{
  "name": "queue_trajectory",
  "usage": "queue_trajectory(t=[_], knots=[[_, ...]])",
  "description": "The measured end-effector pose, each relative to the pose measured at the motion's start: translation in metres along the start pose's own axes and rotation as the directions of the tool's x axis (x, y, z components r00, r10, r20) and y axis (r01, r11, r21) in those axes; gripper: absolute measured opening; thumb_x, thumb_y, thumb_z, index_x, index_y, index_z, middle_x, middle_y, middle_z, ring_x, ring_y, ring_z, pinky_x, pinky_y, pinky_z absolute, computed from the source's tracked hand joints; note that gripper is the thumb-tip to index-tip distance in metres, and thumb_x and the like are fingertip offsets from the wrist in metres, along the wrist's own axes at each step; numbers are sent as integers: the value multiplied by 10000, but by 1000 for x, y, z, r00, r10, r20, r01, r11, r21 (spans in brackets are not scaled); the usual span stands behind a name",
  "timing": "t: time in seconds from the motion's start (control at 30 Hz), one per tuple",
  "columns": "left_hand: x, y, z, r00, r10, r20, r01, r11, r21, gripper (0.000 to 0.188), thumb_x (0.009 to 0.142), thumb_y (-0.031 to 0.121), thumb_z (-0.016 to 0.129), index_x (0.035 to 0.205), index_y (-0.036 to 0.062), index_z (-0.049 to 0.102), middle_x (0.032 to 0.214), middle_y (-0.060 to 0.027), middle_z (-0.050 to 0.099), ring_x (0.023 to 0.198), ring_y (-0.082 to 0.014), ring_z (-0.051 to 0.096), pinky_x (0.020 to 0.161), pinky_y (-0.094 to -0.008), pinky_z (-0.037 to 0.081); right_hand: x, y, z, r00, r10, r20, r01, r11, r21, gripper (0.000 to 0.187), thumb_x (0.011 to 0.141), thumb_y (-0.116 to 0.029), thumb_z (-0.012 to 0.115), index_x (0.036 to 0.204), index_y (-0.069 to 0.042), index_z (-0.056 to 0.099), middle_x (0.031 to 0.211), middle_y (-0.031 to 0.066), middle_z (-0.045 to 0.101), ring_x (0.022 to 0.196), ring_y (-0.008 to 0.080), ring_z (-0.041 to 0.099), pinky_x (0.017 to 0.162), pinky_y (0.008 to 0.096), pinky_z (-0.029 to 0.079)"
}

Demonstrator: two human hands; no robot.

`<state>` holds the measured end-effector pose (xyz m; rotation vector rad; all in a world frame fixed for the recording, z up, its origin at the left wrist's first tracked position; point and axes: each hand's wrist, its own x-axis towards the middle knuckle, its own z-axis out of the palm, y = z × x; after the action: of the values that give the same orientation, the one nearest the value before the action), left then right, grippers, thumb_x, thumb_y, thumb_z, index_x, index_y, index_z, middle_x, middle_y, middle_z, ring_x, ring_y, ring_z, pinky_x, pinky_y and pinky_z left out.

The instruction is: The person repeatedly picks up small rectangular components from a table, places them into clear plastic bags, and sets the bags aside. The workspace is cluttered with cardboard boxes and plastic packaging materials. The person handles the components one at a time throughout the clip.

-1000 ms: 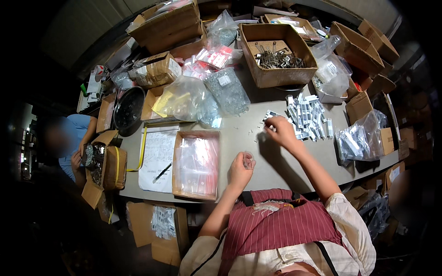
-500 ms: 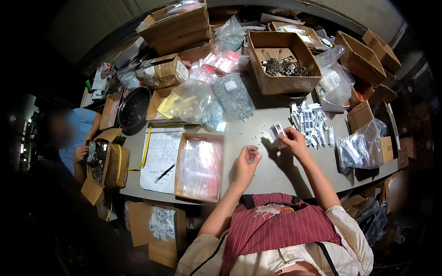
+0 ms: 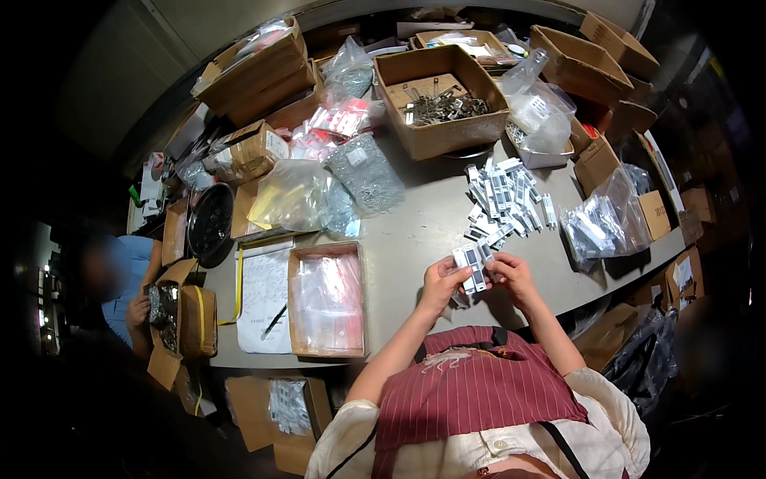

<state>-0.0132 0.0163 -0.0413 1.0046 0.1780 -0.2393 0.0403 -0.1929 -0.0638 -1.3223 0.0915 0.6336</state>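
Close to the table's front edge, my two hands meet around small white-and-grey rectangular parts. My left hand [image 3: 444, 287] is closed on one white-and-grey part [image 3: 470, 270], its thumb lying across the face. A bit of clear plastic [image 3: 460, 300] shows under the left fingers. My right hand [image 3: 515, 279] pinches a second, similar part [image 3: 487, 252] against the first; its fingertips are partly hidden. Just beyond the hands lies a loose heap of the same kind of parts [image 3: 504, 191].
Left of my hands stands a shallow carton of clear plastic bags [image 3: 364, 303], beside a written sheet [image 3: 254, 319] with a pen. Farther back is a carton of metal clips [image 3: 443, 144]. A bag of parts [image 3: 594, 227] lies right. Far left, a person handles an opened carton [image 3: 191, 315].
My left hand has moved right and my right hand has come down to meet it. Several white-and-grey parts now sit between them, where before only the right hand held some. The view has shifted.
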Motion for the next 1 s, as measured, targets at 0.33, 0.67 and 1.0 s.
queue_trajectory(t=[0.33,0.67,1.0], knots=[[-10,6,16,982,40,-185,-31,998,46,257,909,97,704,1135,-12,652,1004,-27,702,834,-65,628,713,-203,488,-14,3,15,974,-178,144,207,952,-226,369,980,-190,670,1284,7,604,1143,65,655,1030,115,607,887,284,502],[-23,37,-3,975,-219,26,213,966,147,457,822,124,788,1225,-4,615,1122,-61,655,1044,-144,606,948,-295,469,-37,-72,18,797,-526,296,572,502,-649,254,884,-186,717,1082,-30,685,958,126,674,855,281,661,765,375,515],[-14,65,7,805,-382,454,370,921,118,286,888,220,741,1040,26,595,881,-62,636,839,-206,685,782,-307,537,-3,-142,61,843,-135,521,395,813,-428,292,846,-106,800,1057,-13,622,893,14,642,850,86,599,774,268,494]])
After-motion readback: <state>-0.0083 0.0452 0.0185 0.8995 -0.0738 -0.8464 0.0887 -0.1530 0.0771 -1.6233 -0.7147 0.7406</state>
